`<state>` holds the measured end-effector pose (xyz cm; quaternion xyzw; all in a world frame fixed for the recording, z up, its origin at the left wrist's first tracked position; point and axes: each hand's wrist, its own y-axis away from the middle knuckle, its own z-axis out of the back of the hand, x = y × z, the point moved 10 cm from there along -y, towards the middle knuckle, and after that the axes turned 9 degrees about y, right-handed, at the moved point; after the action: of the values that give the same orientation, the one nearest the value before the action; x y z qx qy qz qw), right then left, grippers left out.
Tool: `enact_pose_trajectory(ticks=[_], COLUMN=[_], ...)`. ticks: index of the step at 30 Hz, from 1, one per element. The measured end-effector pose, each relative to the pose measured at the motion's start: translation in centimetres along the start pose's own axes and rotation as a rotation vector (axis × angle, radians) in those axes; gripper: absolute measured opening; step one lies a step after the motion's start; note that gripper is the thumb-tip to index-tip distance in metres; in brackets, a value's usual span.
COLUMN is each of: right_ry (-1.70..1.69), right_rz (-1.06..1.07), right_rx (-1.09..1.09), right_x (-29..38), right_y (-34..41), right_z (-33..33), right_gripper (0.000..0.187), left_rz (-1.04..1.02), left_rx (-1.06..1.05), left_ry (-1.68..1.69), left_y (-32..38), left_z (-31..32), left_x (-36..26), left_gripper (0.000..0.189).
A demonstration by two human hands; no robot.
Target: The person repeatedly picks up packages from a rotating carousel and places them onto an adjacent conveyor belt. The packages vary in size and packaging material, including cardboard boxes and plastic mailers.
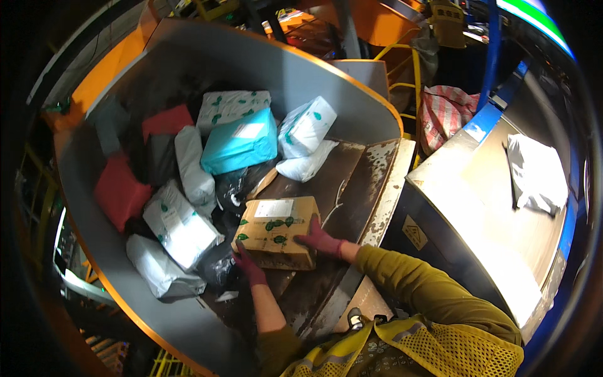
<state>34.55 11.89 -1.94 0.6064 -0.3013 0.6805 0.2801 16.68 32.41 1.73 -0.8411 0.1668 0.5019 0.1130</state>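
Observation:
A brown cardboard box (268,240) printed with green leaves, with a white label on top, is between my two gloved hands. My left hand (249,266), in a dark red glove, grips its near left corner. At the right side, my right hand (322,239) presses with the thumb over the top. Whether the box rests on the worn chute floor (339,202) or is lifted a little cannot be told. Just beyond it are a turquoise parcel (242,141), a white leaf-printed parcel (306,127) and black plastic bags (235,184).
Several more parcels, including a red one (122,191) and a white one (183,226), crowd the left of the grey chute wall (325,106). A conveyor belt (499,198) carrying a white bag (537,172) runs at the right. A striped sack (445,115) stands behind.

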Motion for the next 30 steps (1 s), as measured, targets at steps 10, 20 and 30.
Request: enact_pose_trajectory(ticks=[10,20,30], right_ry=[0.647,1.629,2.007], right_rz=[0.147,-0.501,-0.963], right_rx=[-0.732,-0.759,-0.882], right_x=[18.7,14.6,9.1], right_y=[21.2,32.0,36.5], right_z=[30.4,42.5,56.8], right_gripper=[0.072,0.073,0.066], left_rz=[-0.364,-0.125,-0.777], left_rx=[0.424,1.491,0.155], left_ry=[-0.739,-0.310,-1.975], left_y=[22.4,43.8,-4.9], left_z=[-19.5,-34.3,-7.0], left_x=[1.2,11.2,-2.9], left_gripper=[0.063,0.080,0.077])
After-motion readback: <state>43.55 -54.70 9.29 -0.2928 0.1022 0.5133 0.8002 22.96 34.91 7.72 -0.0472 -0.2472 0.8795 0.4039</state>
